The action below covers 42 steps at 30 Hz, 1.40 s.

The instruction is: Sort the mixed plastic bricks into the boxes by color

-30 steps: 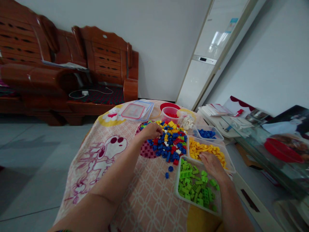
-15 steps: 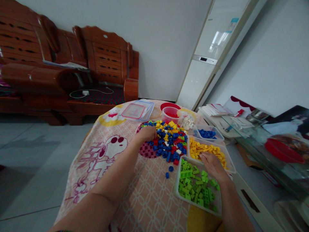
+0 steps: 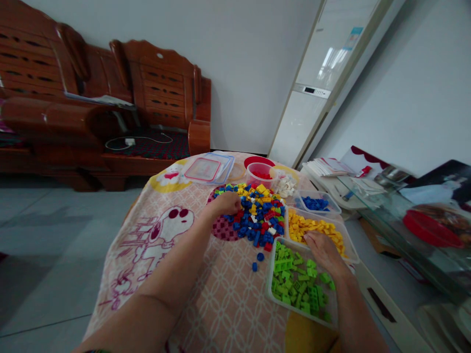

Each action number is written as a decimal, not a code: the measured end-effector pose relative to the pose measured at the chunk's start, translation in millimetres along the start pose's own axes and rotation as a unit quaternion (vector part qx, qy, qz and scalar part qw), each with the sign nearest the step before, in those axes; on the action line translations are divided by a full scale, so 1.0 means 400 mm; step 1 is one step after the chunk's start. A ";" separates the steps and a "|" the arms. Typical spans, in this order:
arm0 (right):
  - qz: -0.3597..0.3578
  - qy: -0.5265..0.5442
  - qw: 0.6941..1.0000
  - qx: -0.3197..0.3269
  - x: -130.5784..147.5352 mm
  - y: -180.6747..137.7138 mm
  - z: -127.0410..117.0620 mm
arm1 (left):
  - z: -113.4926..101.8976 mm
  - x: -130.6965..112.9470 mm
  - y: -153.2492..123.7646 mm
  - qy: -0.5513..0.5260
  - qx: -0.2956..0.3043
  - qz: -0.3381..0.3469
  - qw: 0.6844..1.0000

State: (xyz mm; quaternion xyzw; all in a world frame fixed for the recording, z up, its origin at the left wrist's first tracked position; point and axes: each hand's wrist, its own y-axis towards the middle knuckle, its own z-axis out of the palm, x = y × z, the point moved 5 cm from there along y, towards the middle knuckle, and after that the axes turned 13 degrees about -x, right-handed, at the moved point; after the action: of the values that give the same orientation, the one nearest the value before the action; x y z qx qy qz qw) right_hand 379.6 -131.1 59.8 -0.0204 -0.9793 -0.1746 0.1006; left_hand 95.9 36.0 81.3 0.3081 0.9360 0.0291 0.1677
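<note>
My left hand is closed, its fingers curled down at the left side of a mixed pile of toy building bricks. What it grips, if anything, is hidden under the fingers. Blue, yellow, red, white and a few green bricks make up this pile. My right hand lies with fingers stretched out over the near side of a clear box of yellow bricks. Below its wrist stands a clear box of green bricks. No brick shows in the right hand.
Behind the yellow box are a box of blue bricks, white bricks and a tub of red bricks. Clear lids lie at the back left. Two blue pieces sit on the patterned tablecloth. A glass shelf stands right.
My left hand has shifted very slightly to the right over the pile, its fingers still curled. The right hand stays in place, and the boxes have not moved.
</note>
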 end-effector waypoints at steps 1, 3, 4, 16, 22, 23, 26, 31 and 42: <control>-0.001 0.000 1.000 -0.002 0.001 0.000 0.000 | -0.005 0.002 0.002 -0.029 -0.011 -0.001 1.000; -0.005 0.002 1.000 -0.004 0.003 0.000 -0.001 | -0.015 0.003 0.006 -0.085 -0.037 0.000 0.996; -0.006 0.004 1.000 -0.005 0.005 0.000 -0.002 | -0.021 0.001 0.008 -0.109 -0.052 0.001 0.993; 0.004 0.004 1.000 0.005 0.006 0.001 -0.007 | 0.084 -0.254 0.004 -0.465 -0.063 0.039 0.882; 0.012 0.013 1.000 0.012 0.001 0.002 -0.001 | 0.102 -0.334 -0.035 -0.429 -0.050 0.124 0.893; 0.013 0.014 1.000 0.009 0.002 0.002 -0.002 | 0.098 -0.330 -0.034 -0.422 -0.057 0.126 0.896; 0.015 0.013 1.000 0.010 0.003 0.002 -0.003 | 0.073 -0.290 -0.017 -0.390 -0.096 0.106 0.910; -0.005 -0.001 1.000 0.009 0.000 0.002 -0.001 | -0.001 -0.167 0.015 -0.232 -0.178 0.039 0.955; -0.018 -0.009 1.000 -0.006 0.000 0.000 0.000 | -0.021 0.015 0.008 0.041 -0.091 -0.094 0.991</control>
State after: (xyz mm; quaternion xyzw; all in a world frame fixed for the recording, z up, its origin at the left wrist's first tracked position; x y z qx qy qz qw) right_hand 379.8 -131.1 60.0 -0.0047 -0.9792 -0.1824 0.0885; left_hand 90.4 42.3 88.1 0.2011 0.9603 0.1108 0.1585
